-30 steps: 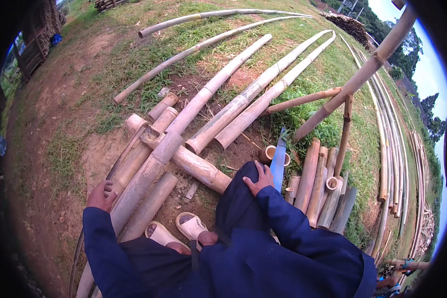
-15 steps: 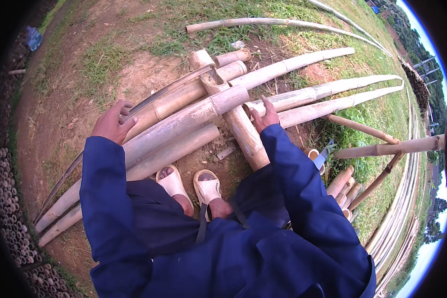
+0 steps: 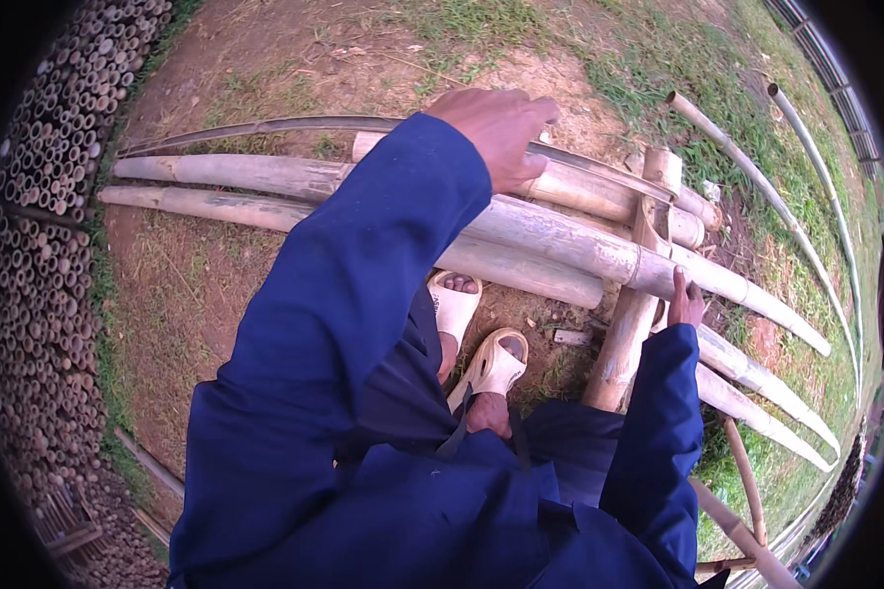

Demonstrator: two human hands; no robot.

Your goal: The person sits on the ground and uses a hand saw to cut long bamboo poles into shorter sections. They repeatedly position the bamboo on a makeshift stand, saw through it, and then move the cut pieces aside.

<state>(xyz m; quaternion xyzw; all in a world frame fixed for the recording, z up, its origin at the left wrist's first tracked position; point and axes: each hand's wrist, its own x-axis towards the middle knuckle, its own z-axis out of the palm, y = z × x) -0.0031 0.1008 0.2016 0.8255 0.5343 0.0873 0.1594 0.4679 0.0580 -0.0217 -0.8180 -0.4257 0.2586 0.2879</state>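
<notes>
My left hand (image 3: pixel 494 135) is above the bamboo poles, fingers and thumb stretched apart. A thin split bamboo strip (image 3: pixel 295 125) passes beneath it; whether they touch is unclear. Below the hand, a thick bamboo pole (image 3: pixel 570 238) lies crosswise. My right hand (image 3: pixel 689 302) is at that pole's right end, index finger extended toward its rim and the other fingers partly hidden. A slotted bamboo post (image 3: pixel 621 346) slants up between my legs and the poles, and the strip's right end rests against its upper part. A shorter bamboo pole (image 3: pixel 530 270) lies nearer my feet.
Large stacks of cut bamboo (image 3: pixel 44 294) line the left side. Two long thin poles (image 3: pixel 756 187) lie on the grass at far right. More poles (image 3: pixel 756 378) extend to the right, above a bamboo crosspiece frame (image 3: pixel 746 481). My sandalled feet (image 3: pixel 486 368) stand close by.
The view has turned, swinging the poles round. My left hand is farther along the strip, closer to the post. My right hand has moved from beside the post to the thick pole's end.
</notes>
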